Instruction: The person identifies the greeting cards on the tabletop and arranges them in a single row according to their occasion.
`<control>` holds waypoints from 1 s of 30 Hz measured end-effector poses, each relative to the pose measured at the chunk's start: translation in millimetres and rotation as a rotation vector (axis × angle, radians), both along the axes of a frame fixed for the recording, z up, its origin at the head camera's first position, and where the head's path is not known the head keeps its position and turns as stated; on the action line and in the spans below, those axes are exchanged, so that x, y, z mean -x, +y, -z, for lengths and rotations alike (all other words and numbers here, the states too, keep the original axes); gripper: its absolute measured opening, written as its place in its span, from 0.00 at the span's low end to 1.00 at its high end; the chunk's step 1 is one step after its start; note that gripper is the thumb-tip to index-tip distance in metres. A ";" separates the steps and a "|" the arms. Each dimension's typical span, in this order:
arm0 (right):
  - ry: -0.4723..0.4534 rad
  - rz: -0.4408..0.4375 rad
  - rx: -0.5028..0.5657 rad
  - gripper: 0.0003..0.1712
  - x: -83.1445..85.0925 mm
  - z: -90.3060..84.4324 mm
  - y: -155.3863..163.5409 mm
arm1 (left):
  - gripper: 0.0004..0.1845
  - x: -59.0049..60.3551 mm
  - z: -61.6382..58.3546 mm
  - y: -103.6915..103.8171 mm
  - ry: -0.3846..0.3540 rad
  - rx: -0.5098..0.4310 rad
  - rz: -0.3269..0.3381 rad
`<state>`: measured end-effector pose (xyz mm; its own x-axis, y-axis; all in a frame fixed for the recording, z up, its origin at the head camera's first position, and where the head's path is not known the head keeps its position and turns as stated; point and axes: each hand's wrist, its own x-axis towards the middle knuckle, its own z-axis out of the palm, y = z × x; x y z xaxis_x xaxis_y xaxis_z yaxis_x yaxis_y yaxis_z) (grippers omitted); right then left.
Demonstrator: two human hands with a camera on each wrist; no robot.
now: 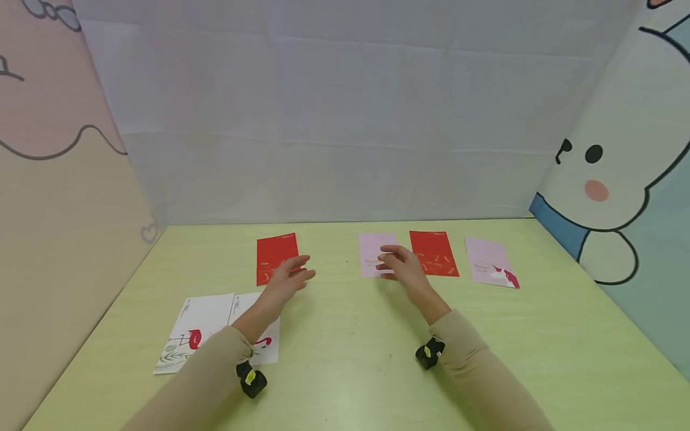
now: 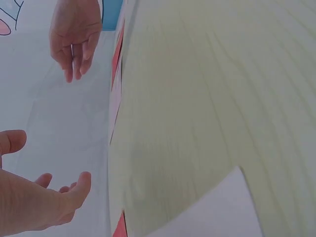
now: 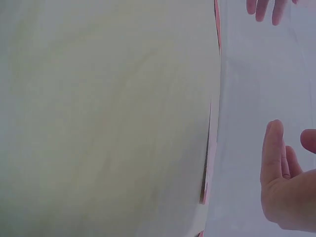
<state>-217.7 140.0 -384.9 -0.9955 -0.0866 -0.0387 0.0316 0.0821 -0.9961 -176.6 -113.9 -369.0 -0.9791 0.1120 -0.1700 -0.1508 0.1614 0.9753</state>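
Under right hand (image 1: 401,267), pink envelope (image 1: 372,254) half-hidden

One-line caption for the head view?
Two open hands, left and right, hover over red and pink envelopes on a green table.

Beige sleeves, black-yellow wrist cameras

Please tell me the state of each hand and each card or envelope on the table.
Left hand: open, above the left red envelope.
Right hand: open, above the pink envelope.
Right red envelope: flat, untouched.
Far-right pink envelope: flat, untouched.
White flamingo cards: flat, partly under the left sleeve.
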 end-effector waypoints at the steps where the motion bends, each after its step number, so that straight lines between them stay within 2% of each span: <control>1: -0.014 0.011 -0.002 0.23 4.1 4.3 3.8 | 0.28 2.6 -0.2 4.7 0.001 -0.009 0.000; 3: -0.043 0.032 0.007 0.24 13.4 14.1 11.7 | 0.29 7.9 -0.3 13.6 0.001 -0.025 0.001; 6: -0.098 0.078 0.019 0.24 18.4 15.3 19.1 | 0.30 14.2 0.5 25.3 0.002 -0.037 0.008; 10: -0.167 0.127 -0.010 0.23 16.0 3.9 23.4 | 0.31 20.5 5.7 37.1 -0.007 -0.047 0.018; 16: -0.234 0.174 -0.048 0.23 15.9 -1.9 31.6 | 0.32 26.4 12.8 53.6 -0.047 -0.068 0.014; 22: -0.260 0.194 -0.019 0.26 15.4 -5.7 39.0 | 0.32 34.4 16.6 70.2 -0.097 -0.100 0.002; 27: -0.310 0.190 -0.001 0.27 15.4 -8.7 41.2 | 0.32 42.5 20.7 80.4 -0.134 -0.168 -0.021; 30: -0.330 0.176 -0.008 0.28 16.0 -11.0 42.1 | 0.32 44.4 19.7 86.2 -0.152 -0.199 -0.011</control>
